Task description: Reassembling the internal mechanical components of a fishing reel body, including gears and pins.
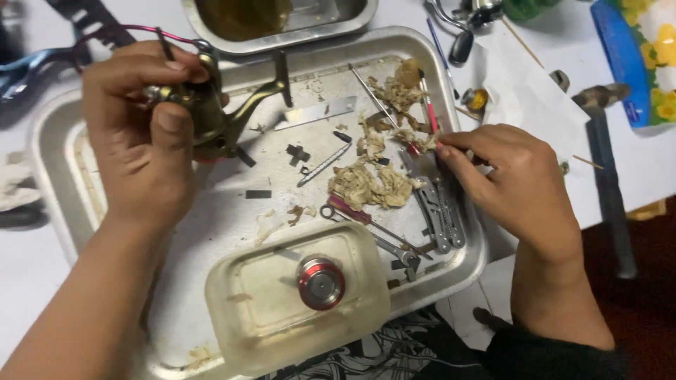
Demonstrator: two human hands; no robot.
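The left hand (144, 127) is clenched around a bronze fishing reel body (211, 112), lifted above the upper left of a steel tray (49, 162). The right hand (514, 183) pinches a thin red-handled brush (427, 112) at the tray's right side, just beside one pile of soiled cotton scraps (373, 183). In the tray lie one folding multi-tool (440, 211), one wrench (394, 250) and one plastic tub (296, 302) holding one red spool (320, 283). A second tray (282, 21) sits behind. One hammer (609, 176) lies on the white table (634, 155).
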